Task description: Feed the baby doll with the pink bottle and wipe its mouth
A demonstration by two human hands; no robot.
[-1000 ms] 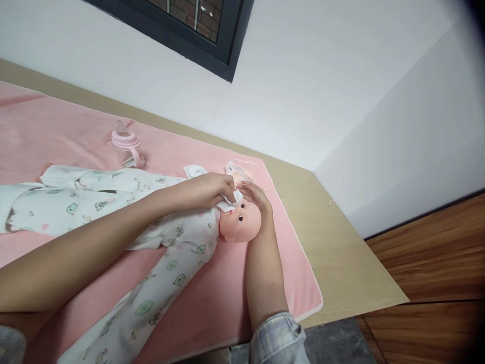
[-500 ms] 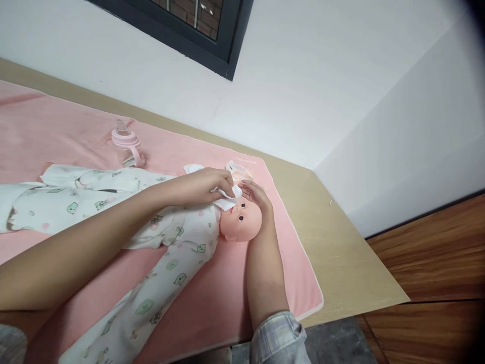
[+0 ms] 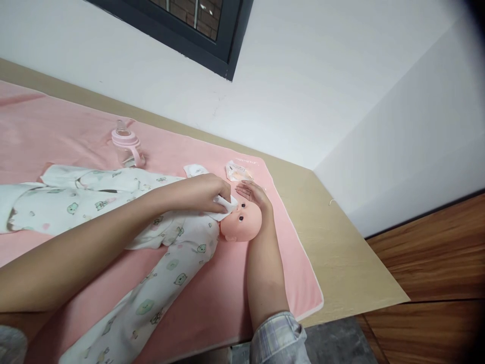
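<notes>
So the doll (image 3: 247, 223) lies lengthwise left to right on the pink blanket (image 3: 276, 268), head at the right end. Left hand (image 3: 202, 191) pinches a white cloth (image 3: 226, 206) right by its mouth; right hand (image 3: 254, 193), loosely open, curves round the head's far side. Compared with earlier, the cloth's slid chinward, covering the mouth.
</notes>
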